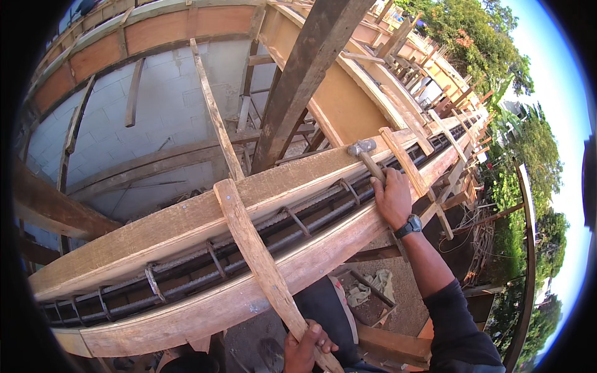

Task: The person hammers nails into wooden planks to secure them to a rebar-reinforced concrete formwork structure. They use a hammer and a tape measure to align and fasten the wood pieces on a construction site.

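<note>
My right hand (394,199), with a watch on the wrist, is closed around the handle of a hammer (362,148). The hammer's head lies over the far board (174,214) of a long timber trough. Low in the view, my left hand (306,347) grips the near end of a wooden strip (255,248). That strip lies across the trough, its other end resting on the far board. Between the far board and the near board (186,311) runs a steel rebar cage (297,222) with stirrups. A second wooden strip (404,163) spans the trough just beyond my right hand.
A thick wooden post (305,81) rises beyond the trough. Behind it stand a grey block wall (161,93) and plywood formwork panels (351,93). More cross strips continue to the far right. A crumpled cloth (373,289) lies below, and trees (541,149) border the right side.
</note>
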{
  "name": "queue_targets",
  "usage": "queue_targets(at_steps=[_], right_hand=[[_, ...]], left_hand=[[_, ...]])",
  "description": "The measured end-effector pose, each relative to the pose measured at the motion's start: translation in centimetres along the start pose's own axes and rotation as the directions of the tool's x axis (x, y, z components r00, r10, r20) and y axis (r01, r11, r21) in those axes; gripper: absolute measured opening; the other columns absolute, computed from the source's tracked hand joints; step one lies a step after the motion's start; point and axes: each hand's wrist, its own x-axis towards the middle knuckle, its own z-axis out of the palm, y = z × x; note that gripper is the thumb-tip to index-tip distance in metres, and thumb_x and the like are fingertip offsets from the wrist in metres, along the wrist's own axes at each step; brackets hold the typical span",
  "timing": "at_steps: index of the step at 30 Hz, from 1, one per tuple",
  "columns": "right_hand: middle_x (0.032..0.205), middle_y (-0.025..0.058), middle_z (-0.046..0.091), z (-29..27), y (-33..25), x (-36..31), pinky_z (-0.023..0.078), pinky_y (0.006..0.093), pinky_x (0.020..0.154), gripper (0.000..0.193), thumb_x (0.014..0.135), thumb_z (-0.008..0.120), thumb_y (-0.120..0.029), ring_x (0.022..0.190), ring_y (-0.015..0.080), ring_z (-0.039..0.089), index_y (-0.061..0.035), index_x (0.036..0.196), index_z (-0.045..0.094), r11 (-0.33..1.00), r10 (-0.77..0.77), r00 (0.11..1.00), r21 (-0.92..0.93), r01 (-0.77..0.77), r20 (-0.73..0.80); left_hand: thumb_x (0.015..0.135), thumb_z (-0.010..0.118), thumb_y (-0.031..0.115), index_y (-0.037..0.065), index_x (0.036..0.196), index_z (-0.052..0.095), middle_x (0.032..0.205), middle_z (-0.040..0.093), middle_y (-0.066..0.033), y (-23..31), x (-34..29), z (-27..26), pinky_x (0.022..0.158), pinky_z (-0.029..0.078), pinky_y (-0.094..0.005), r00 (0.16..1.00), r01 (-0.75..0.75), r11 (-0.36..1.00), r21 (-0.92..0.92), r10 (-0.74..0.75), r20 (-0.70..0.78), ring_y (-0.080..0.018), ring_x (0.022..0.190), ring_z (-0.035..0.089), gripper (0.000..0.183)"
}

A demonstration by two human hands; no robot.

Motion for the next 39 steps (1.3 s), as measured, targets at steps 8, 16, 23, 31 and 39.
queue_targets(at_steps=[8, 16, 23, 31, 39], right_hand=[[0.113, 0.0193, 0.062, -4.8, -7.7, -2.7, 0.046, 0.0453, 0.092, 0.035, 0.097, 0.068, -0.026, 0.105, 0.0364, 0.058, 0.0027, 0.114, 0.061, 0.892, -0.296, 0.955, 0.357, 0.277, 0.0], [0.085, 0.0177, 0.065, -11.3, -11.0, -11.4, 0.051, 0.0442, 0.068, 0.044, 0.104, 0.056, -0.043, 0.078, 0.0338, 0.067, 0.0012, 0.105, 0.059, 0.721, -0.614, 0.047, 0.584, -0.373, 0.788], [0.079, 0.0198, 0.068, -9.9, -11.9, -17.5, 0.051, 0.046, 0.065, 0.052, 0.102, 0.059, -0.048, 0.072, 0.0375, 0.068, 0.0027, 0.116, 0.054, 0.644, -0.668, -0.103, 0.503, -0.577, 0.737], [0.078, 0.0149, 0.068, -10.4, -13.0, -15.6, 0.052, 0.0366, 0.063, 0.047, 0.1, 0.065, -0.043, 0.069, 0.0231, 0.068, 0.0027, 0.112, 0.06, 0.756, -0.565, -0.226, 0.388, -0.527, 0.794], [0.083, 0.0053, 0.069, -10.4, -17.7, -21.7, 0.056, 0.0288, 0.065, 0.019, 0.093, 0.072, -0.01, 0.072, 0.0126, 0.067, -0.0009, 0.108, 0.063, 0.168, -0.247, 0.08, 0.123, -0.978, 0.966]], left_hand=[[0.107, 0.051, 0.038, 0.006, 0.102, 0.053, 0.082, 0.054, -0.0035, 2.0, 0.0, -0.1, 0.086, 0.054, -0.0396, 0.989, 0.002, 0.998, 0.067, -0.012, 0.145, -0.0157, 0.079, 0.058, 0.032], [0.104, 0.036, 0.065, 0.001, 0.12, 0.052, 0.107, 0.052, -0.0076, 3.3, 0.0, -0.2, 0.1, 0.037, -0.037, 0.992, -0.074, 0.948, 0.309, 0.037, 0.121, -0.0175, 0.107, 0.049, 0.068], [0.104, 0.037, 0.064, 0.001, 0.122, 0.052, 0.111, 0.051, -0.0071, 3.3, 0.1, -1.2, 0.099, 0.038, -0.0344, 0.983, -0.091, 0.944, 0.318, 0.035, 0.179, -0.0166, 0.106, 0.048, 0.067], [0.107, 0.039, 0.052, 0.0, 0.117, 0.056, 0.121, 0.054, -0.0122, 3.2, 0.4, -1.1, 0.109, 0.035, -0.0375, 0.978, -0.098, 0.903, 0.419, 0.01, 0.209, -0.0214, 0.119, 0.049, 0.056], [0.103, 0.06, 0.041, -0.003, 0.127, 0.052, 0.108, 0.063, -0.0172, 7.1, -2.3, -2.3, 0.082, 0.052, -0.0331, 0.974, -0.134, 0.618, 0.774, 0.226, -0.011, -0.0183, 0.095, 0.061, 0.05]])
